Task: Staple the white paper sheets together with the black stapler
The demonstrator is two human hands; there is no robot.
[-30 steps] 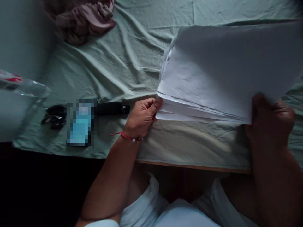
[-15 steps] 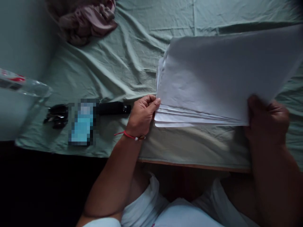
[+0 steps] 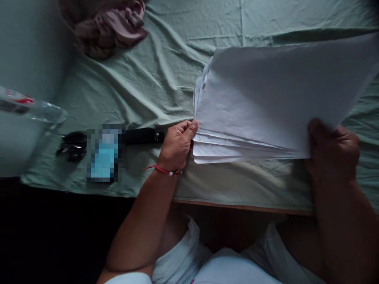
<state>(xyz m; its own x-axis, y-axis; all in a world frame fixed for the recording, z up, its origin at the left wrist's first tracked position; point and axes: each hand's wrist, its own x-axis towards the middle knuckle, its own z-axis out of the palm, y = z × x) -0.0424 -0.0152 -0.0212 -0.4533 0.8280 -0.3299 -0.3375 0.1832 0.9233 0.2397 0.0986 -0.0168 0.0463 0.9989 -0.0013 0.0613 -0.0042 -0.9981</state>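
A stack of large white paper sheets (image 3: 266,94) is held up over the cloth-covered table, its lower sheets fanned out along the near edge. My left hand (image 3: 179,142), with a red string bracelet at the wrist, pinches the stack's left edge between thumb and fingers. At the near right corner my right hand (image 3: 334,150) grips the sheets, thumb on top; it is in shadow and its other fingers are partly hidden. Faint print shows on some lower sheets.
Left of my left hand lie a black elongated object (image 3: 140,136), a blurred-out phone-like thing (image 3: 103,156) and a dark shiny item (image 3: 72,145). A clear plastic bottle (image 3: 49,111) is at far left. Crumpled pink fabric (image 3: 115,27) rests at the back on the green cloth (image 3: 168,59).
The sheets at the left edge have spread apart more, and the lowest ones sit slightly nearer to me. My left hand has shifted a little to the left; both hands keep their hold.
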